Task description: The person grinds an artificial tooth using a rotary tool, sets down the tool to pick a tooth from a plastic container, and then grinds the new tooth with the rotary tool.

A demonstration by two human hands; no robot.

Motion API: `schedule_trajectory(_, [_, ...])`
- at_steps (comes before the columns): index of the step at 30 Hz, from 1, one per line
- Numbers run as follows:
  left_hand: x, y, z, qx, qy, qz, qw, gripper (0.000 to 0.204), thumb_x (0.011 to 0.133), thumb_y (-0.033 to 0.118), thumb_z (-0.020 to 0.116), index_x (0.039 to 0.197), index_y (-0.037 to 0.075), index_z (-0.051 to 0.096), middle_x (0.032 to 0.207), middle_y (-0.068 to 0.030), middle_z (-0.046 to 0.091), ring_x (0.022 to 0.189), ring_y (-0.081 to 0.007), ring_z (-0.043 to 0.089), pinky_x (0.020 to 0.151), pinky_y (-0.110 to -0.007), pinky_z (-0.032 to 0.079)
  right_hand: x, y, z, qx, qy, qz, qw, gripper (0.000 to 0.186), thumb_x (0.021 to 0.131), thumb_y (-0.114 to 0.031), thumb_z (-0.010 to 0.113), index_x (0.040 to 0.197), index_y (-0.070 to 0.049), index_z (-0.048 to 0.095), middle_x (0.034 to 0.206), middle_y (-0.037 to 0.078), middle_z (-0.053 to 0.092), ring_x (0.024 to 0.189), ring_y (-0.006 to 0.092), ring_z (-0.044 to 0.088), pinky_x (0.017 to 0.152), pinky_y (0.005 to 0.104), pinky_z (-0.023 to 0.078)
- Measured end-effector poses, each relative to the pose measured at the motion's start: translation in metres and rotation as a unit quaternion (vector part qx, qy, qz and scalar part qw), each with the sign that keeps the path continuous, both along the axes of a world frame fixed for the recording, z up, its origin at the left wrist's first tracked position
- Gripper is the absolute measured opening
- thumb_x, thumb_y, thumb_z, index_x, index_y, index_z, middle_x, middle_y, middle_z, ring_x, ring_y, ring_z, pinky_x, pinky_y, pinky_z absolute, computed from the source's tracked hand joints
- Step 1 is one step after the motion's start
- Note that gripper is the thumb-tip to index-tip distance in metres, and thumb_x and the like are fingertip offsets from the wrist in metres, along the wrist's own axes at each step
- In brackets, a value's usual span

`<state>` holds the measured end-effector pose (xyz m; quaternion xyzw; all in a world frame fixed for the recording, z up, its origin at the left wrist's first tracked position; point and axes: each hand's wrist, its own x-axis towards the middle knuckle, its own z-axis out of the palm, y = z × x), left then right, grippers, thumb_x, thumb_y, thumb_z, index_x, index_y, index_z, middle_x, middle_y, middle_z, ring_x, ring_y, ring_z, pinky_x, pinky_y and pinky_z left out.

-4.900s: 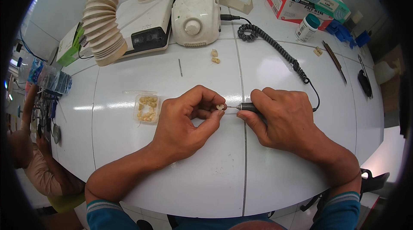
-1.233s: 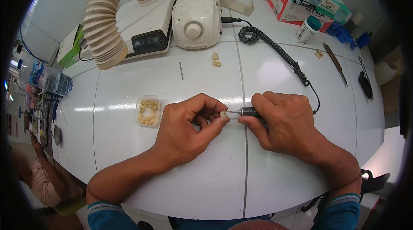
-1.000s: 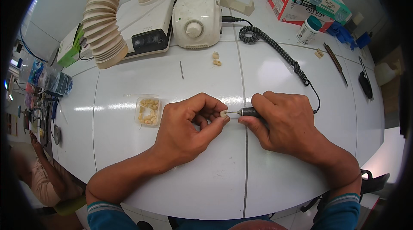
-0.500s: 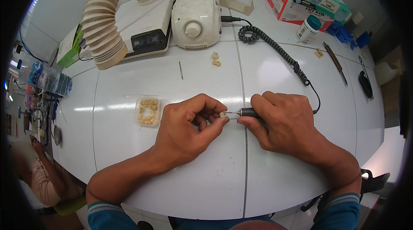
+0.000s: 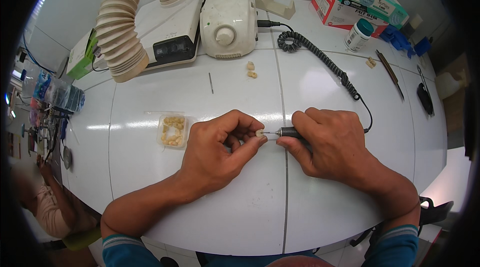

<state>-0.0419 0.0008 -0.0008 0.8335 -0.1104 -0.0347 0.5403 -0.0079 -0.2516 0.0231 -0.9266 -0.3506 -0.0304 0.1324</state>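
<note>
My left hand [image 5: 225, 152] pinches a small pale tooth-shaped piece [image 5: 259, 132] between thumb and index finger. My right hand [image 5: 325, 142] is closed around a dark rotary handpiece [image 5: 287, 131], whose thin bit points left and meets the piece. Left of my left hand sits a clear plastic box [image 5: 162, 135] holding several yellowish pieces. Beyond my hands lie a thin metal bit [image 5: 211, 83] and two small pale pieces [image 5: 251, 70].
Behind are a dust extractor with ribbed hose [image 5: 122, 42], a white control unit [image 5: 227, 22] with coiled cord [image 5: 325, 57], mask boxes [image 5: 340, 12], a jar [image 5: 359, 34] and slim tools [image 5: 389, 72]. A water bottle [image 5: 70, 94] and another person [image 5: 50, 207] are at left.
Since the oldest frame, both hands and the held piece sit slightly lower in the picture and the piece is angled differently. The other person's arm and body have shifted. Otherwise little differs.
</note>
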Motion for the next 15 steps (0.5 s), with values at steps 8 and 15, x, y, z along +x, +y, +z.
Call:
schedule_trajectory(8, [0.0002, 0.0, -0.0001, -0.002, -0.002, 0.0, 1.0, 0.019, 0.098, 0.008, 0.084, 0.111, -0.003, 0.078, 0.096, -0.0105, 0.081, 0.083, -0.0107, 0.074, 0.067, -0.024, 0.055, 0.0002, 0.0005, -0.0004, 0.0, -0.001, -0.007, 1.0, 0.043, 0.103, -0.048, 0.076, 0.085, -0.009, 0.067, 0.068, 0.006, 0.064, 0.053, 0.0271, 0.065, 0.048, 0.0417, 0.045])
schedule_trajectory(15, [-0.0001, 0.0003, 0.001, -0.001, -0.001, 0.0, 1.0, 0.018, 0.099, 0.008, 0.084, 0.111, -0.004, 0.078, 0.095, -0.0103, 0.081, 0.082, -0.0094, 0.073, 0.066, -0.023, 0.054, 0.0003, 0.0, 0.0, 0.001, 0.0, -0.008, 1.0, 0.044, 0.103, -0.048, 0.076, 0.086, -0.009, 0.068, 0.068, 0.006, 0.064, 0.053, 0.0266, 0.066, 0.048, 0.0417, 0.045])
